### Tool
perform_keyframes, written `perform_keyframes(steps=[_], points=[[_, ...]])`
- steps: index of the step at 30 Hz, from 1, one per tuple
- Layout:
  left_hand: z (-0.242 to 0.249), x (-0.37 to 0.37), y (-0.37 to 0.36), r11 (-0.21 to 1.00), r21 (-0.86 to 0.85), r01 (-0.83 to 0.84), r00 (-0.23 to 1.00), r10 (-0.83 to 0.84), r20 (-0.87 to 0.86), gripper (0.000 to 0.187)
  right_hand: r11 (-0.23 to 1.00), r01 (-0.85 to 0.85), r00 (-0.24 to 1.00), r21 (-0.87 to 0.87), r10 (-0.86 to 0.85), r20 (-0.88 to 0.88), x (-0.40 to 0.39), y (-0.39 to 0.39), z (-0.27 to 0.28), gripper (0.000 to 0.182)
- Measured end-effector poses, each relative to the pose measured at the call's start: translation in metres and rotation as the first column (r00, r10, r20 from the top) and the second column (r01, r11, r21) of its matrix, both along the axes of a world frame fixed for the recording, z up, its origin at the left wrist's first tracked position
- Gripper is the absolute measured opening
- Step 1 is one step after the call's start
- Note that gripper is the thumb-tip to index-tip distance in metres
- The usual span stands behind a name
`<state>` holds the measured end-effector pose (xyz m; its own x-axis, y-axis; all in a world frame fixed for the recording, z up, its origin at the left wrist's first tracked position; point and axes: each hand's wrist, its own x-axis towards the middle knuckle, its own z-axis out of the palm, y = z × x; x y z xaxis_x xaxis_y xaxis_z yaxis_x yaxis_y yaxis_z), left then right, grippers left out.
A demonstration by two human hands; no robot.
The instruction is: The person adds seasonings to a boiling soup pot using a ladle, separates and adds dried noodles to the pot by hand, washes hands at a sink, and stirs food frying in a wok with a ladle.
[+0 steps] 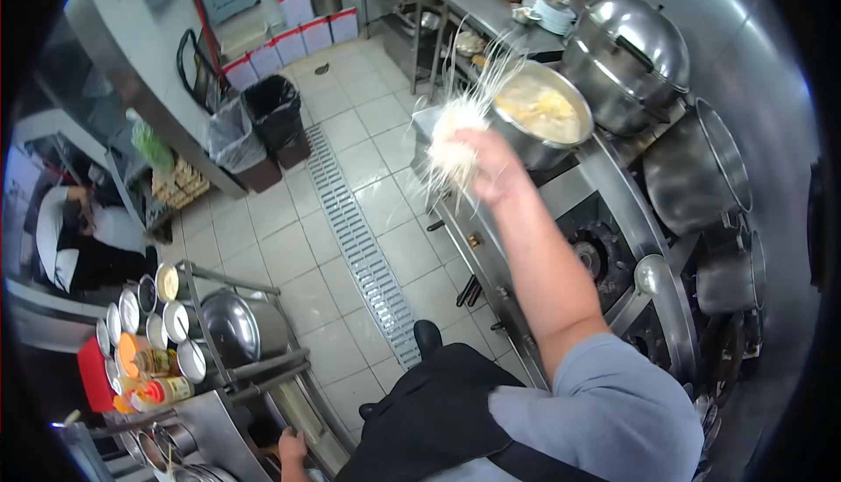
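Observation:
My right hand is closed around a bundle of thin white dry noodles, raised beside the stove. Loose strands stick out on all sides, and some reach up in front of a large steel pot. Pale yellowish food in cloudy liquid fills that pot. Low at the bottom of the view, my left hand is by the edge of a steel counter. Its fingers are small and partly hidden, so I cannot make out their grip.
Burners and a ladle lie along the stove. A domed steamer pot stands behind. Seasoning bottles and metal cups crowd the left shelf. A floor drain runs between. Another person bends at far left.

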<state>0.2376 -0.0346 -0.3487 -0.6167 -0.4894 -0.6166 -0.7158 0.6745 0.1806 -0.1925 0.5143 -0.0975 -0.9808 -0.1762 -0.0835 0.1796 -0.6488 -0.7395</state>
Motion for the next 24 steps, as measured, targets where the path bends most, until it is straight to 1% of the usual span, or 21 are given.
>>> perform_keyframes(steps=[1, 2, 4, 5, 6, 7, 8, 9, 10, 11, 12, 13, 14, 16, 18, 20, 21, 22, 24], points=[[0.005, 0.002, 0.002, 1.0, -0.004, 0.013, 1.0, -0.013, -0.013, 0.051, 0.996, 0.074, 0.997, 0.051, -0.073, -0.02, -0.014, 0.026, 0.019, 0.022], [0.009, 0.004, 0.003, 0.999, -0.034, 0.029, 1.0, -0.029, -0.011, 0.047, 0.984, 0.148, 0.989, 0.1, -0.145, -0.038, -0.028, 0.053, 0.035, 0.024], [0.006, 0.013, -0.001, 0.997, -0.069, 0.045, 0.999, -0.046, -0.012, 0.043, 0.922, 0.224, 0.973, 0.316, -0.231, -0.018, -0.053, 0.112, 0.058, 0.026], [-0.014, 0.016, -0.013, 0.998, -0.051, -0.023, 0.998, 0.026, 0.062, 0.042, 0.838, 0.29, 0.955, 0.463, -0.288, -0.076, -0.061, 0.133, 0.065, 0.027], [-0.044, 0.025, -0.032, 0.995, -0.036, -0.092, 0.985, 0.097, 0.14, 0.042, 0.725, 0.349, 0.932, 0.594, -0.333, -0.141, -0.069, 0.152, 0.07, 0.028], [-0.096, 0.045, -0.061, 0.983, 0.033, -0.182, 0.983, 0.18, 0.039, 0.035, 0.725, 0.351, 0.932, 0.592, -0.334, -0.143, -0.079, 0.176, 0.066, 0.028], [-0.09, 0.046, -0.051, 0.988, 0.024, -0.15, 0.983, 0.147, 0.109, 0.035, 0.674, 0.236, 0.957, 0.7, -0.288, -0.044, -0.092, 0.2, 0.052, 0.035], [-0.082, 0.042, -0.04, 0.992, 0.038, -0.124, 0.985, 0.119, 0.123, 0.035, 0.61, 0.11, 0.965, 0.785, -0.254, 0.062, -0.1, 0.212, 0.044, 0.042], [-0.081, 0.037, -0.034, 0.992, 0.052, -0.113, 0.987, 0.106, 0.122, 0.035, 0.609, 0.116, 0.963, 0.784, -0.261, 0.06, -0.099, 0.211, 0.049, 0.042], [-0.081, 0.028, -0.029, 0.992, 0.07, -0.108, 0.988, 0.099, 0.122, 0.036, 0.366, 0.033, 0.931, 0.93, -0.349, 0.105, -0.094, 0.206, 0.061, 0.05], [-0.081, 0.018, -0.029, 0.991, 0.085, -0.1, 0.989, 0.089, 0.122, 0.036, 0.102, -0.086, 0.887, 0.991, -0.445, 0.123, -0.092, 0.204, 0.07, 0.057], [-0.082, 0.006, -0.028, 0.991, 0.099, -0.09, 0.989, 0.078, 0.122, 0.036, 0.12, -0.129, 0.927, 0.984, -0.339, 0.163, -0.099, 0.222, 0.075, 0.066], [-0.083, -0.007, -0.029, 0.991, 0.11, -0.081, 0.99, 0.068, 0.122, 0.036, 0.109, -0.157, 0.934, 0.982, -0.305, 0.183, -0.103, 0.227, 0.091, 0.06], [-0.086, -0.037, -0.036, 0.989, 0.133, -0.06, 0.992, 0.043, 0.122, 0.037, -0.044, -0.066, 0.964, 0.997, -0.262, 0.052, -0.108, 0.228, 0.121, 0.051], [-0.091, -0.078, -0.047, 0.988, 0.153, -0.026, 0.994, 0.008, 0.113, 0.037, -0.058, 0.092, 0.948, 0.994, -0.301, -0.106, -0.107, 0.21, 0.158, 0.041], [-0.101, -0.128, -0.06, 0.984, 0.178, 0.021, 0.995, -0.038, 0.093, 0.038, -0.031, 0.257, 0.919, 0.966, -0.301, -0.254, -0.102, 0.198, 0.184, 0.034], [-0.108, -0.159, -0.067, 0.979, 0.198, 0.051, 0.995, -0.068, 0.076, 0.038, -0.003, 0.367, 0.874, 0.93, -0.342, -0.346, -0.097, 0.182, 0.192, 0.029], [-0.114, -0.191, -0.075, 0.974, 0.211, 0.085, 0.994, -0.098, 0.05, 0.038, -0.026, 0.362, 0.864, 0.932, -0.365, -0.346, -0.094, 0.18, 0.191, 0.029], [-0.122, -0.265, -0.086, 0.961, 0.242, 0.132, 0.991, -0.131, -0.017, 0.038, 0.052, 0.49, 0.808, 0.87, -0.4, -0.432, -0.094, 0.179, 0.176, 0.025]])
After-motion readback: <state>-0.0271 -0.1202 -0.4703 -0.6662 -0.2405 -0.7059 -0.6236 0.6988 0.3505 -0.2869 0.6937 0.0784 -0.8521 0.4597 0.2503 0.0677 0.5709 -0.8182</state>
